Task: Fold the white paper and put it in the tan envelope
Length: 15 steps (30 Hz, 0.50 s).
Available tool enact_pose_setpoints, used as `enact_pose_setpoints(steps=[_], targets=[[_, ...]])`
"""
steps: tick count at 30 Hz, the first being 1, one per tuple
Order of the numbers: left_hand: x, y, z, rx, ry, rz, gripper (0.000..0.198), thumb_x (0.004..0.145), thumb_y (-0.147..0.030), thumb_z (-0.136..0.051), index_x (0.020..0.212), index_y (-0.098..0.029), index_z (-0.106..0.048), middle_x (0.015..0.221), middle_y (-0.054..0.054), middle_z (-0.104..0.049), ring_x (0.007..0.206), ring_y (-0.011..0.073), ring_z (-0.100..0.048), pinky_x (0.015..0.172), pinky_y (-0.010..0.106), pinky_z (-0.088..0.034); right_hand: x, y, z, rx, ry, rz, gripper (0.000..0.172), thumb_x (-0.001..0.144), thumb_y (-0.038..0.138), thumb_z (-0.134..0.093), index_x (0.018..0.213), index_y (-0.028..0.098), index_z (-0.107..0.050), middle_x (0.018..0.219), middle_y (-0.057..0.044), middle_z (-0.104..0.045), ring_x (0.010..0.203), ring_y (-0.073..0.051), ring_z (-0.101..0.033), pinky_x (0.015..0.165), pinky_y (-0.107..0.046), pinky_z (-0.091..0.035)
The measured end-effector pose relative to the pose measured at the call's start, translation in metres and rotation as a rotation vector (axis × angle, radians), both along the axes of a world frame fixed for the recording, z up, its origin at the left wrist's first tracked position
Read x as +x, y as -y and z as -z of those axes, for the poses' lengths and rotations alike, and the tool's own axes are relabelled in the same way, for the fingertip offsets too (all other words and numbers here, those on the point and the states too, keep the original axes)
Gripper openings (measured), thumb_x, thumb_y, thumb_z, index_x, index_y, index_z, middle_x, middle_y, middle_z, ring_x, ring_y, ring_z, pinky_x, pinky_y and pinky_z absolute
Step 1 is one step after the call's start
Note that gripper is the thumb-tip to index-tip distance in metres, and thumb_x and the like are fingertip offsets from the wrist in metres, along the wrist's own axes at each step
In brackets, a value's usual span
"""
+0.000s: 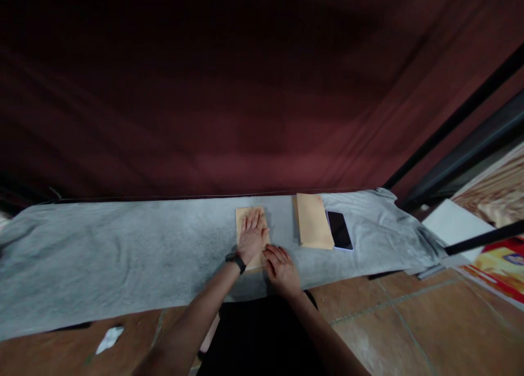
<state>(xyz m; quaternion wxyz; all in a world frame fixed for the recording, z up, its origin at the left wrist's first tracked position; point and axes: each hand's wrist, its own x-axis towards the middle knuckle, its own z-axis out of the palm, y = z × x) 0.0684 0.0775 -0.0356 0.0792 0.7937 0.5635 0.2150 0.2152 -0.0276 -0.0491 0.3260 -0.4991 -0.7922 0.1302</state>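
A flat, rectangular brown paper envelope [257, 264] lies on the grey cloth in front of me. My left hand [251, 235] rests palm down on it, fingers stretched out toward its far end; a dark band is around that wrist. At the envelope's right edge is my right hand [282, 268], its fingers bent and close together on the near part of that edge. My hands partly cover the envelope. To the right lies a stack of similar brown paper pieces [315, 223], with a dark-screened phone [339, 230] beside it.
Grey cloth [123, 256] covers the long, narrow surface. Behind it hangs dark red fabric [254, 130]. Dark poles [454, 117] slant along the right side, near a white board [454, 223] and a colourful printed sheet [501, 264]. Crumpled white paper [109, 339] lies on the tiled floor.
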Motion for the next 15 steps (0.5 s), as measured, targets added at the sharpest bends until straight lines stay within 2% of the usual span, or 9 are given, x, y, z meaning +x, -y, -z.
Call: enact_pose_setpoints(steps=[3, 7, 11, 15], targets=[[0.0, -0.03, 0.005, -0.031, -0.036, -0.012, 0.06, 0.096, -0.039, -0.035, 0.152, -0.017, -0.033, 0.157, 0.013, -0.037, 0.149, 0.03, -0.022, 0.12, 0.052, -0.013, 0.0, 0.0, -0.002, -0.007, 0.009, 0.004, 0.037, 0.095, 0.016, -0.047, 0.129, 0.024, -0.058, 0.135, -0.007, -0.061, 0.126, -0.022, -0.055, 0.113, -0.045, -0.036], [-0.006, -0.039, 0.01, -0.037, -0.071, 0.008, 0.058, 0.096, -0.039, -0.036, 0.151, -0.018, -0.037, 0.156, 0.011, -0.039, 0.148, 0.0284, -0.025, 0.121, 0.05, -0.011, -0.001, 0.0, -0.002, -0.009, 0.01, 0.004, 0.035, 0.095, 0.017, -0.047, 0.128, 0.024, -0.059, 0.133, -0.008, -0.062, 0.126, -0.022, -0.055, 0.113, -0.045, -0.037], [-0.012, -0.022, 0.009, -0.053, -0.088, 0.114, 0.056, 0.097, -0.036, -0.033, 0.151, -0.02, -0.036, 0.157, 0.008, -0.038, 0.148, 0.0232, -0.026, 0.122, 0.046, -0.01, 0.0, -0.002, -0.001, -0.021, -0.003, -0.005, 0.035, 0.094, 0.016, -0.048, 0.126, 0.024, -0.059, 0.132, -0.007, -0.062, 0.126, -0.021, -0.055, 0.113, -0.045, -0.036], [-0.021, 0.016, 0.011, -0.09, -0.051, 0.227, 0.055, 0.099, -0.035, -0.031, 0.152, -0.018, -0.034, 0.159, 0.008, -0.034, 0.148, 0.0194, -0.026, 0.123, 0.042, -0.012, 0.002, -0.003, 0.002, -0.067, -0.025, -0.004, 0.038, 0.093, 0.014, -0.046, 0.127, 0.024, -0.059, 0.132, -0.006, -0.063, 0.126, -0.02, -0.054, 0.114, -0.045, -0.035]])
